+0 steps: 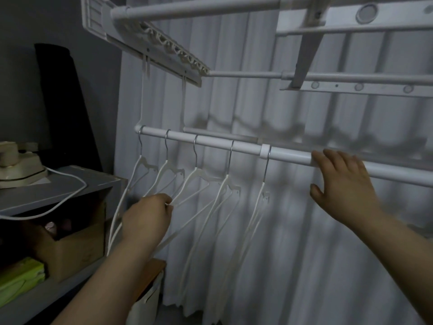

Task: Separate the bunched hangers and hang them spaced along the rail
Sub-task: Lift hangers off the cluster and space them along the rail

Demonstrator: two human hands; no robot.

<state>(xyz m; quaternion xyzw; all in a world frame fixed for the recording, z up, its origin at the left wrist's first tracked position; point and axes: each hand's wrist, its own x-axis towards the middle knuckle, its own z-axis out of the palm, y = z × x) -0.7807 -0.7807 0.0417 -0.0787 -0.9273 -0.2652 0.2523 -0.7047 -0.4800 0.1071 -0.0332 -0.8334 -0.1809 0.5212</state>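
Several white hangers (225, 191) with metal hooks hang spaced along the left part of the white rail (288, 154), in front of a white curtain. My left hand (147, 219) pinches the lower arm of a hanger (196, 177) near the middle of the row. My right hand (344, 181) rests on the rail to the right of the last hanger (263, 198), with its fingers straight over the bar. The rail to the right of that hand carries no hangers.
A white drying rack (328, 78) with bars hangs overhead. At the left stand a grey shelf (61, 188) with an iron (16, 167) and white cable, and a cardboard box (77, 240) below. A white bag (147, 299) sits low by the curtain.
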